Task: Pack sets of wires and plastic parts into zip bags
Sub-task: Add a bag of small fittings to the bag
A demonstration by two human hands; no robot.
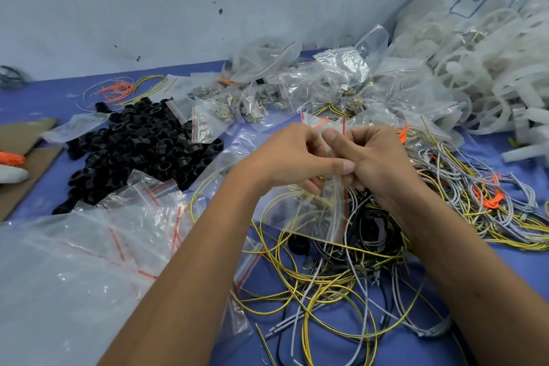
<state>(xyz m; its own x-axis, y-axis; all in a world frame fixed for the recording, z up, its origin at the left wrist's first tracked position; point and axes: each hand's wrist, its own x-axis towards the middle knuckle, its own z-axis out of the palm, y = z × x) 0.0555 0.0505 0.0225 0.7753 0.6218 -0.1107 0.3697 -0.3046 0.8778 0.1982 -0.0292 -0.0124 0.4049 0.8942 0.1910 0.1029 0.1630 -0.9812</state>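
Both my hands hold one clear zip bag [315, 211] with a red strip, over the middle of the blue table. My left hand [292, 154] grips its left side, thumb stretched across. My right hand [375, 157] pinches its top edge with curled fingers. Yellow wire shows inside the bag. Below the bag lies a tangle of yellow, grey and black wires [335, 273]. A heap of black plastic rings [133, 148] sits to the left.
Empty zip bags [139, 211] lie at the near left. Filled bags [297, 89] pile up at the back. White plastic parts [487, 77] spill from a big sack at the right. More wires [481, 196] spread right. Cardboard [23, 157] lies at the far left.
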